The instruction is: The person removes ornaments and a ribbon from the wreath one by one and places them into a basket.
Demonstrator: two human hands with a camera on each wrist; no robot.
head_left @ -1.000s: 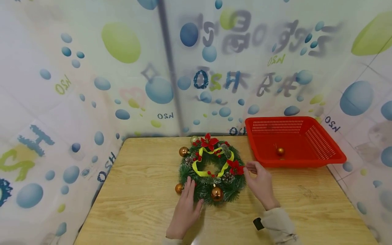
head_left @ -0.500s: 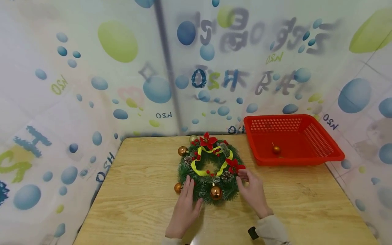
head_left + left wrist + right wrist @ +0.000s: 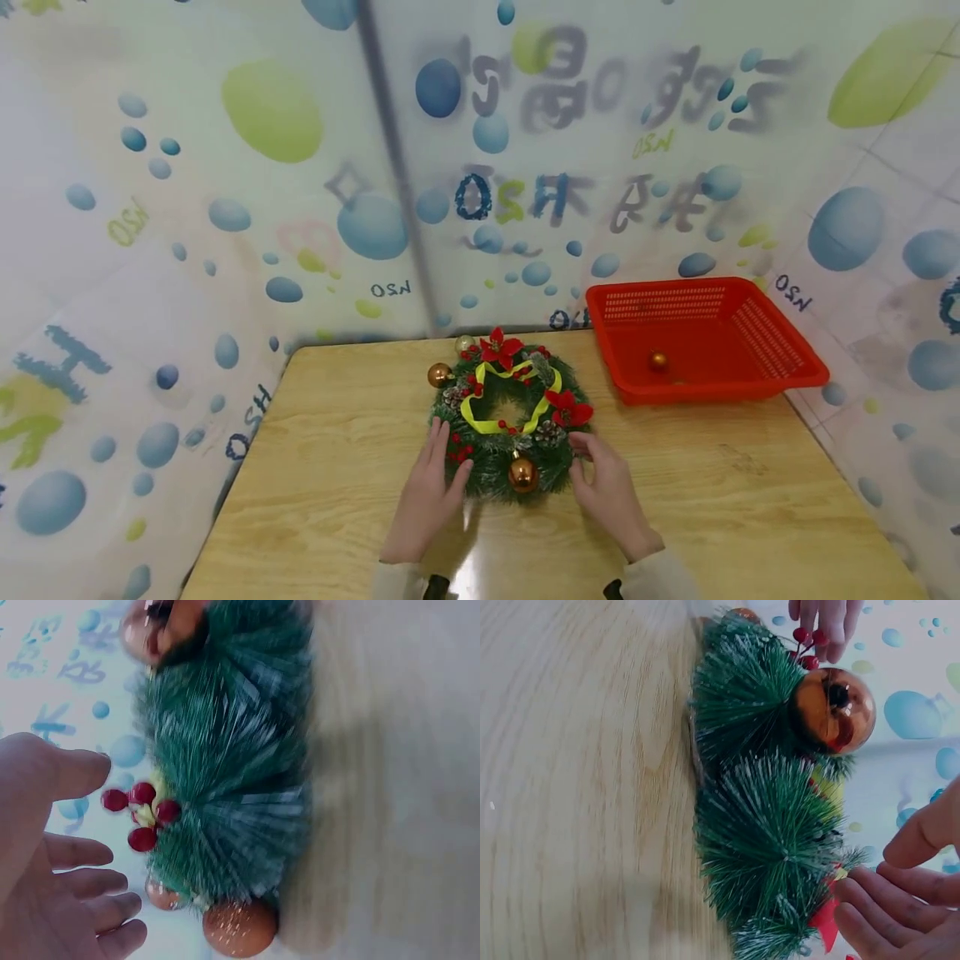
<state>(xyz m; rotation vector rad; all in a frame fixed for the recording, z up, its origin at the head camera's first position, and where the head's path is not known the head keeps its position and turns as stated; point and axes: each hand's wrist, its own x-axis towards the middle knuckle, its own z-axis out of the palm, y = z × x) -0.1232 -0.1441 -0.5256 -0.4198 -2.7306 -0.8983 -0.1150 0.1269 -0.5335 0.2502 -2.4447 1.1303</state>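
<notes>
A green Christmas wreath (image 3: 487, 482) lies on the table, dressed with a yellow ribbon (image 3: 480, 427), two red poinsettia flowers (image 3: 569, 409), red berries (image 3: 142, 814), pine cones (image 3: 548, 432) and copper balls (image 3: 522, 475). My left hand (image 3: 423, 496) is at its front left edge, fingers extended; in the left wrist view it is apart from the berries. That hand hides the glittery orange ball (image 3: 241, 928) from the head view. At the front right edge is my right hand (image 3: 609, 492), fingers loosely bent by the lower red flower; whether they touch it I cannot tell.
A red plastic basket (image 3: 712, 393) stands at the back right of the wooden table (image 3: 337, 467), with a small gold ball (image 3: 658, 360) inside. Behind the table is a patterned curtain (image 3: 375, 308). A pale gold ball (image 3: 465, 344) sits at the wreath's far left.
My right hand has moved from beside the lower red flower towards the wreath's front. The left hand has shifted left, uncovering red berries and covering the orange ball. The head view has turned slightly.
</notes>
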